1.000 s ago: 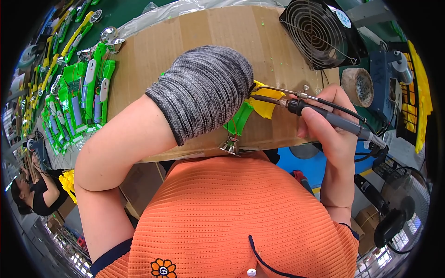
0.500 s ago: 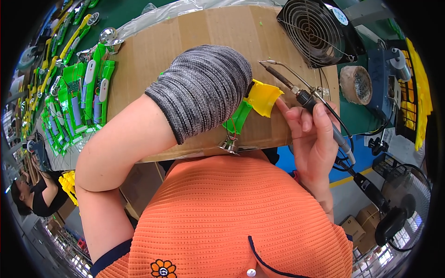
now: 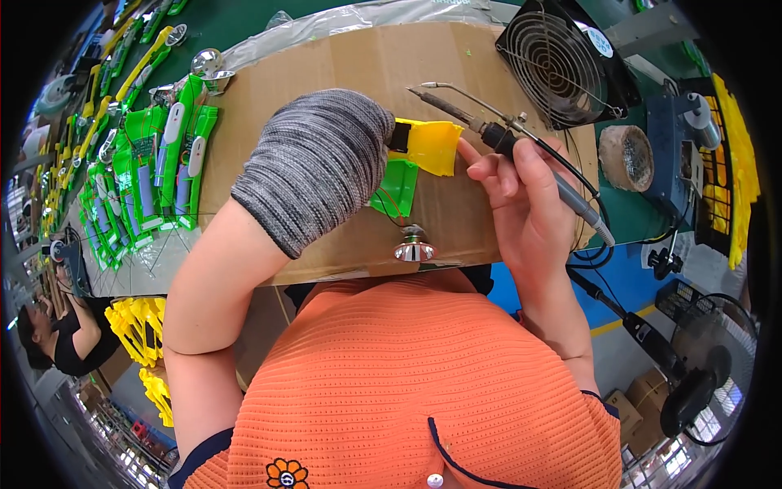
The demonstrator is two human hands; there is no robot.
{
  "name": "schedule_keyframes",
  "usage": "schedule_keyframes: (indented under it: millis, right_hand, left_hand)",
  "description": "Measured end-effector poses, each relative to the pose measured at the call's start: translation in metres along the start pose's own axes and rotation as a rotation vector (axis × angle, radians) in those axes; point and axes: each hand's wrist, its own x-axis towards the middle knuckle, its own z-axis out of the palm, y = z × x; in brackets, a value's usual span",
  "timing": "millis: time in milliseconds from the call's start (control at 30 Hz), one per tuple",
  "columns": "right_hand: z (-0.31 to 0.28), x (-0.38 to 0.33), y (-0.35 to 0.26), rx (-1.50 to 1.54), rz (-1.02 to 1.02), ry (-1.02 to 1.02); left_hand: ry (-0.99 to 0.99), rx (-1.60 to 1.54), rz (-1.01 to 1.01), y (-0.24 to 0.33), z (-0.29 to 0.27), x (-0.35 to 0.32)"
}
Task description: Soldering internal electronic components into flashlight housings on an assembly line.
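Observation:
A grey-and-black knitted sleeve covers my left hand (image 3: pixel 346 134), so its fingers are out of sight. Beside the sleeve's far end lie a yellow plastic casing piece (image 3: pixel 436 147) with a black part at its left edge, and a green casing piece (image 3: pixel 399 183). Thin wires run from the green piece to a small silver reflector lamp (image 3: pixel 415 246) near the cardboard's front edge. My right hand (image 3: pixel 529 183) is closed around a soldering iron (image 3: pixel 498 138) with a thin metal tube alongside it. Its tip points up and left, above the yellow piece. My right fingertips are at that piece's right edge.
Cardboard (image 3: pixel 309 61) covers the work surface. Several opened green casings (image 3: pixel 167 163) with wires and batteries are piled on the left. A black fan (image 3: pixel 558 61) stands back right, near a round tape-like roll (image 3: pixel 626 157) and a blue solder station (image 3: pixel 669 167). Another person (image 3: pixel 73 330) sits far left.
Both my hands have shifted left, and the yellow casing piece and soldering iron have moved left with them. More of the green piece and the reflector lamp shows.

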Motion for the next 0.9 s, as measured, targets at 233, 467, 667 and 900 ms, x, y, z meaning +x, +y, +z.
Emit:
schedule_keyframes:
  millis: [233, 467, 667, 900]
  right_hand:
    - [-0.011, -0.012, -0.011, 0.004, -0.051, 0.090]
    - [-0.019, -0.023, -0.006, 0.032, -0.079, 0.187]
    - [-0.019, -0.025, -0.002, 0.031, -0.109, 0.194]
    - [-0.020, -0.029, -0.003, 0.041, -0.109, 0.240]
  left_hand:
    - [0.105, 0.220, 0.312, -0.006, -0.015, -0.030]
    - [-0.089, 0.128, 0.732, 0.005, 0.026, -0.066]
    - [0.202, -0.274, 0.557, 0.010, 0.029, -0.053]
    - [0.150, -0.365, 0.254, -0.001, 0.041, -0.084]
